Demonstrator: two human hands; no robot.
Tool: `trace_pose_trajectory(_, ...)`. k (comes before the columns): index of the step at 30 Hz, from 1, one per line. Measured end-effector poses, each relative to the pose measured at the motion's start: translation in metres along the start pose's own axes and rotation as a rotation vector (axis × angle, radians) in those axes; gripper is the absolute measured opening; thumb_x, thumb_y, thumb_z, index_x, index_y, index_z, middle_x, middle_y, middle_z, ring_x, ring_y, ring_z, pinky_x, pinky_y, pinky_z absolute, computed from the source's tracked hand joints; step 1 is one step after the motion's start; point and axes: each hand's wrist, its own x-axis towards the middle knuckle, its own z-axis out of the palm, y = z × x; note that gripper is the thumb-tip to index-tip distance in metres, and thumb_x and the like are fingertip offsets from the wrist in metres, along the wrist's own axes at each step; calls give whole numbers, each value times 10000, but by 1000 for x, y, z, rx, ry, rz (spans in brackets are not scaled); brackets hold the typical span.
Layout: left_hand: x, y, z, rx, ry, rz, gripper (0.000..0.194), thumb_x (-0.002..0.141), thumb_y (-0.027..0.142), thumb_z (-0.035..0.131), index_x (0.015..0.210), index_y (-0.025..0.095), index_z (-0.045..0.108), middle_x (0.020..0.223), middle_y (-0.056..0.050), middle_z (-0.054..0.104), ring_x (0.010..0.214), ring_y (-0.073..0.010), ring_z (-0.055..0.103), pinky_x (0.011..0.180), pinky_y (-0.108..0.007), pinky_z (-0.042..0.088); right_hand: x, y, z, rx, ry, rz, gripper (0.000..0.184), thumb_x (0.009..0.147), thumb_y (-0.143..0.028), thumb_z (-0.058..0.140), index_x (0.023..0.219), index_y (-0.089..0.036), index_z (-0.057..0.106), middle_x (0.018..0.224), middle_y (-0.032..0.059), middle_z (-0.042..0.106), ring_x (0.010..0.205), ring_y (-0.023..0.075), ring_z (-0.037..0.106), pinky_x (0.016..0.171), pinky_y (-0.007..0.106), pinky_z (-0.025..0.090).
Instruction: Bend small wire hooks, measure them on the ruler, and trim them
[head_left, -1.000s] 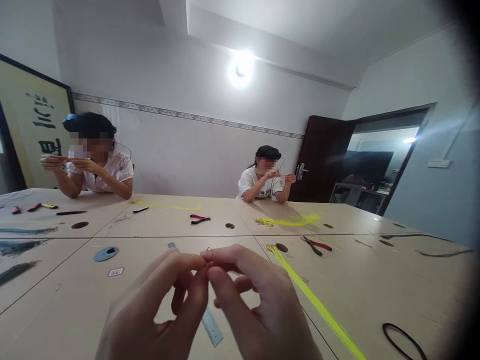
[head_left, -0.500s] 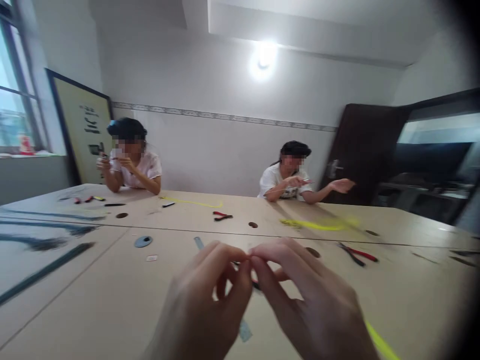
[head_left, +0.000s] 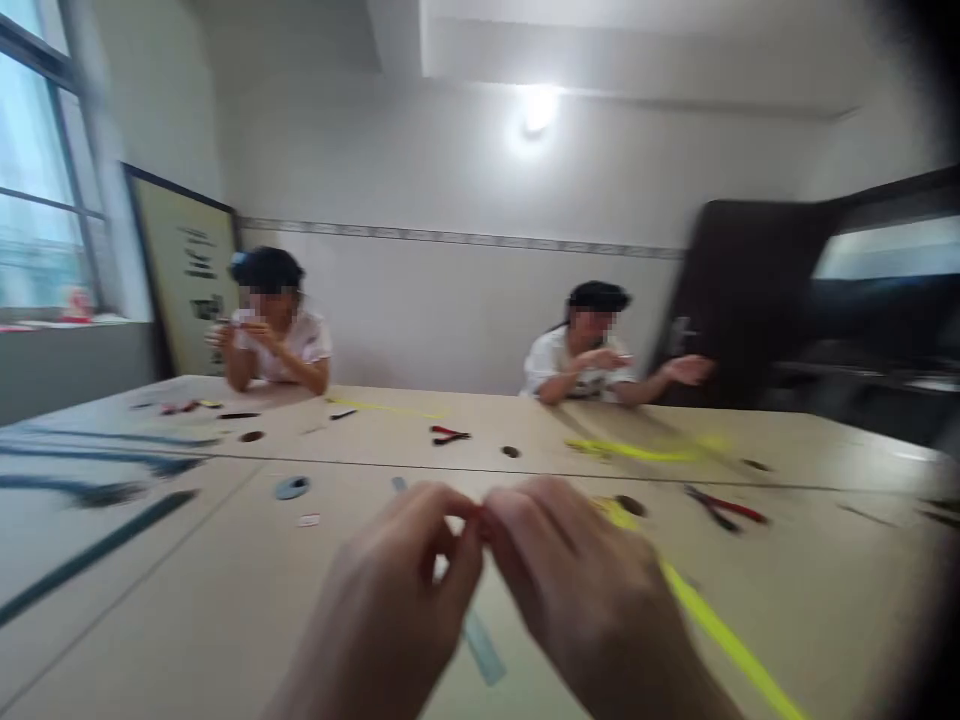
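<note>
My left hand (head_left: 405, 580) and my right hand (head_left: 577, 580) meet fingertip to fingertip in front of me, above the table. Both are closed in a pinch. A tiny reddish bit (head_left: 480, 515) shows where the fingertips touch; it is too small and blurred to name. Beneath the hands lies a pale bluish flat strip (head_left: 485, 650), partly hidden by them. A yellow ribbon-like strip (head_left: 727, 630) runs over the table past my right hand and forearm, its far end partly covered by the hand.
Red-and-black pliers (head_left: 724, 507) lie at the right, another pair (head_left: 448, 435) farther back. A grey disc (head_left: 292, 487), a small label (head_left: 308, 520) and dark blue-green strips (head_left: 105, 550) lie left. Across the table (head_left: 187, 610) sit two people, a person (head_left: 281, 345) left and a person (head_left: 570, 355) right.
My hands have shifted slightly left, and my right-hand fingers have curled in more. More of the yellow strip and the pale strip now shows. The view has moved a little.
</note>
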Motion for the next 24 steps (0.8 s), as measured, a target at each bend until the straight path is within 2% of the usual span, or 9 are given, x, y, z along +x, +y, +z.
trace_pose_trajectory(2,-1,-7,0,38,29,73,92,841,239,510,767,262,561,532,90,510,408,-66,491,401,-124,415,5,-4,-4,12,-46,50,238,938,-139,415,762,-162,573,649,28,564,582,158,521,451,278,335)
trace_pose_trajectory(6,-6,-16,2,136,84,89,118,871,348,474,821,279,555,528,85,437,419,-83,436,400,-137,402,6,-9,-6,5,-68,87,212,928,-151,440,776,-139,587,663,21,564,546,130,478,414,257,308)
trace_pose_trajectory(17,-8,-21,3,122,84,118,88,859,305,493,808,276,558,540,79,417,436,-90,424,415,-156,404,4,-8,-6,44,-74,103,271,949,-203,417,746,-141,585,643,4,533,488,102,421,397,241,284)
trace_pose_trajectory(22,-11,-21,4,96,79,75,122,857,331,486,780,273,562,525,79,391,430,-94,417,394,-161,396,3,-10,-5,153,-62,121,232,931,-182,458,755,-127,597,641,9,547,486,93,431,405,220,314)
trace_pose_trajectory(24,-11,-22,4,81,71,66,117,851,335,495,779,272,563,530,76,389,438,-96,425,403,-166,400,3,-9,-6,258,-82,173,216,925,-199,471,779,-137,619,674,22,590,523,102,492,432,214,362)
